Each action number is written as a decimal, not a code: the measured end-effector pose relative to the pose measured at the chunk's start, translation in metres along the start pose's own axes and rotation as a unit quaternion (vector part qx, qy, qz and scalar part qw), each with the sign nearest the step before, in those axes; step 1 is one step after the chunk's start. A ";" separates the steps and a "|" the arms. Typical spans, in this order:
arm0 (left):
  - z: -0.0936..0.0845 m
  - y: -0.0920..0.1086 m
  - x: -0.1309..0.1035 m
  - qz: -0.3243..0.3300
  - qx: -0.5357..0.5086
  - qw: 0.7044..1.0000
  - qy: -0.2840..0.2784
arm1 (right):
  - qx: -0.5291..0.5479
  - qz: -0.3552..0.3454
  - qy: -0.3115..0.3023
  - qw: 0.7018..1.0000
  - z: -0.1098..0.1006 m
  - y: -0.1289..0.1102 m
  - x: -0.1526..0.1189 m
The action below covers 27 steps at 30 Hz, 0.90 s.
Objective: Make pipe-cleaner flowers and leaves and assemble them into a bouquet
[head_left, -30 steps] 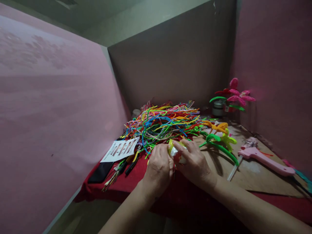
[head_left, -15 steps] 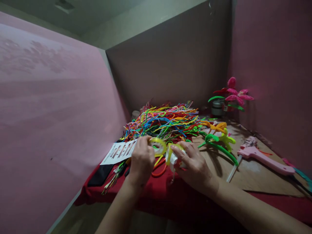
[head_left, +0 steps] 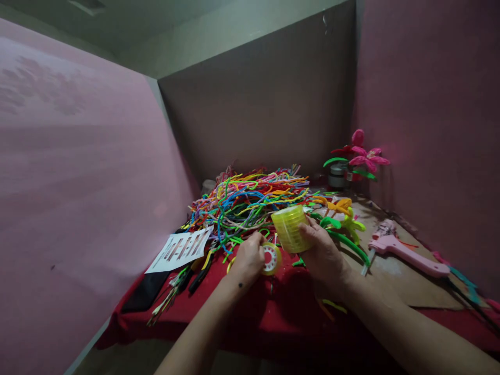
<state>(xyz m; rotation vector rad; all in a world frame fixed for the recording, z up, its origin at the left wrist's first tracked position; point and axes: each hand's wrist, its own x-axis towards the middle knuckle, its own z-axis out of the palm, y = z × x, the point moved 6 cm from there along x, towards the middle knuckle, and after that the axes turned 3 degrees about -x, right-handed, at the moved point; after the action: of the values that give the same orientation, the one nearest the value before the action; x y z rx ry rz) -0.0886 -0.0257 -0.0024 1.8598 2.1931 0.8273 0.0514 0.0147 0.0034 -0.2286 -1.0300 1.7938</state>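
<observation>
My left hand [head_left: 249, 259] is closed on a single tape roll [head_left: 270, 259], whose pale core with dark spots faces me. Just to its right and higher, my right hand [head_left: 326, 255] grips a stack of clear yellow tape rolls [head_left: 289, 229], tilted, fingers mostly behind it. Both hands are above the red cloth [head_left: 250, 307]. Behind them spreads a big heap of colourful pipe cleaners [head_left: 253, 198]. A printed paper sheet [head_left: 182, 250] lies left of my left hand, close to yellow-and-black handled pliers [head_left: 201, 272].
A dark phone [head_left: 144, 292] lies at the left cloth edge. To the right, a pink glue gun [head_left: 410, 253] rests on a brown board [head_left: 394, 284], beside green and orange pipe-cleaner pieces [head_left: 346, 247]. Pink pipe-cleaner flowers [head_left: 369, 158] stand at the back right. Walls enclose the sides.
My right hand has lifted and turned, so the tape stack now shows its side. My left hand has moved right and slightly down, its roll now showing its core. The view shifted a little.
</observation>
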 end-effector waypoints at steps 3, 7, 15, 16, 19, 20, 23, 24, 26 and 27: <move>0.020 0.019 0.005 0.098 0.005 0.995 -0.035 | 0.044 0.011 -0.022 0.999 0.002 0.002 0.003; -0.013 0.023 0.010 0.130 -0.073 0.988 0.039 | 0.041 0.019 -0.032 0.998 0.003 0.004 0.002; -0.054 0.051 -0.017 0.065 -0.356 0.920 -0.149 | -0.161 0.029 -0.081 0.983 0.013 0.013 -0.012; -0.054 0.054 -0.022 0.066 -0.350 0.922 -0.151 | -0.192 0.031 -0.090 0.977 0.015 0.014 -0.014; -0.062 0.051 -0.030 0.052 -0.327 0.933 -0.142 | -0.221 0.003 -0.119 0.968 0.024 0.015 -0.017; -0.069 0.047 -0.029 0.044 -0.320 0.937 -0.132 | -0.215 -0.010 -0.128 0.968 0.025 0.015 -0.017; -0.110 0.025 -0.012 0.028 -0.314 0.947 -0.064 | -0.223 -0.036 -0.134 0.965 0.020 0.017 -0.018; -0.130 0.014 -0.001 0.029 -0.308 0.951 -0.016 | -0.249 -0.046 -0.127 0.959 0.016 0.018 -0.019; -0.176 -0.012 0.029 0.030 -0.259 0.959 0.113 | -0.327 -0.056 -0.110 0.937 0.008 0.020 -0.022; -0.198 -0.026 0.046 0.024 -0.206 0.960 0.189 | -0.371 -0.077 -0.110 0.919 0.006 0.020 -0.024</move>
<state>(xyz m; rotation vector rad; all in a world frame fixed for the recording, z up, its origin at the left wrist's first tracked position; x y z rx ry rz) -0.2110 -0.0458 0.1611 1.6557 1.9544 1.6217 0.0458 -0.0108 -0.0144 -0.3975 -1.8152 1.2331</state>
